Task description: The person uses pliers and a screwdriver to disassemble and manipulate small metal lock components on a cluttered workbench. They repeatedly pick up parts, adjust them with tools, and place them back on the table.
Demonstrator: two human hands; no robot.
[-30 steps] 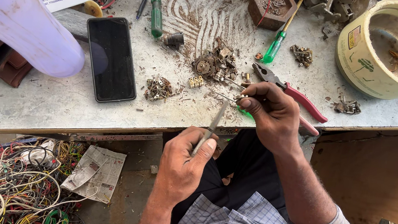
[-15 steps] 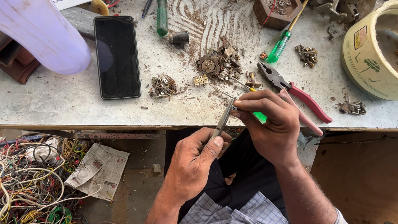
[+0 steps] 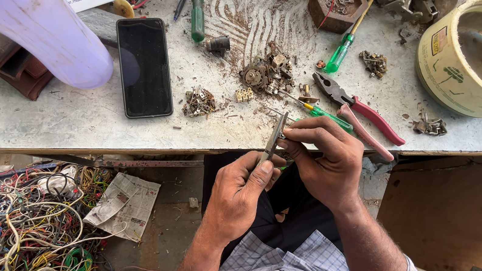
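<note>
Metal strip (image 3: 274,138) pinched between left hand (image 3: 240,193) and right hand (image 3: 326,161); pliers (image 3: 357,110), probably screwdriver (image 3: 323,113) just beyond.

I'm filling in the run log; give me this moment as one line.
left hand: grips metal strip low | right hand: pinches its top | pliers, phone on bench

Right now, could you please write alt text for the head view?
Both hands, left hand and right hand, hold a thin metal strip at the edge of a littered workbench, near red-handled pliers and a black phone.
</note>
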